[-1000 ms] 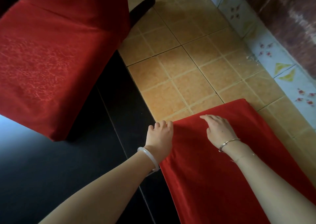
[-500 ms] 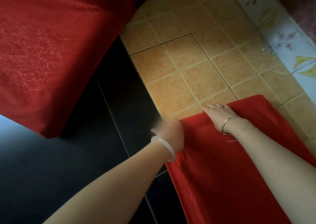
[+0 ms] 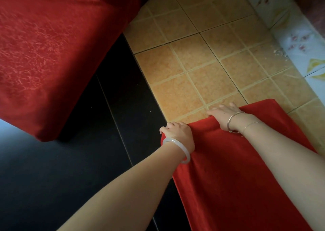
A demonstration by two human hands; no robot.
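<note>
Our left hand curls its fingers round the corner of the red cloth, anchoring it. Our right hand lies flat along the far edge, fingers straight, probably to smooth it taut. The cloth fills the frame's lower right, above the tan tiles.

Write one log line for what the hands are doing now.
left hand grips red cloth corner | right hand presses far edge | orange tiled floor beyond
</note>
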